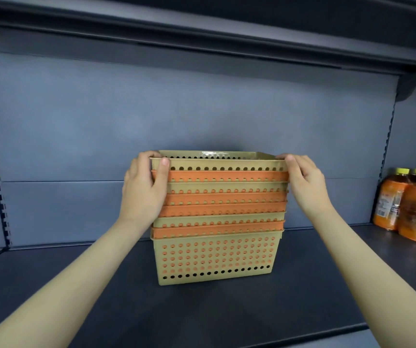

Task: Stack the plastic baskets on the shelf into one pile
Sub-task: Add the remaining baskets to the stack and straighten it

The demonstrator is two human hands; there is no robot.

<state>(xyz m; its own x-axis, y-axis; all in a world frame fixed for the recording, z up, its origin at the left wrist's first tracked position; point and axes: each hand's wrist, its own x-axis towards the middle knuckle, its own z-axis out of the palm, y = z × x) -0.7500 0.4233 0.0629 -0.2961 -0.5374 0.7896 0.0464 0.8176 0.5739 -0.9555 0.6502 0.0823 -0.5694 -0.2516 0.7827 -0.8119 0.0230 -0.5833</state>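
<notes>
Head view: a dark grey shelf (76, 285) with a blue-grey back panel (151, 116) fills most of the frame, and another shelf board (202, 28) overhangs it from above. Near the middle of the shelf, set back from its front edge, stands one pile of nested plastic baskets (218, 217), beige and orange rims alternating, the bottom basket beige with orange showing through its holes. The left hand (143, 189) clasps the top beige basket (217, 164) at its left end, thumb on the front rim, fingers (149, 154) curled over the edge. The right hand (305, 182) clasps the right end likewise, its fingers (285, 156) hooked over the rim. Orange bottles with yellow caps (413, 204) stand toward the shelf's right edge, well apart from the pile.
</notes>
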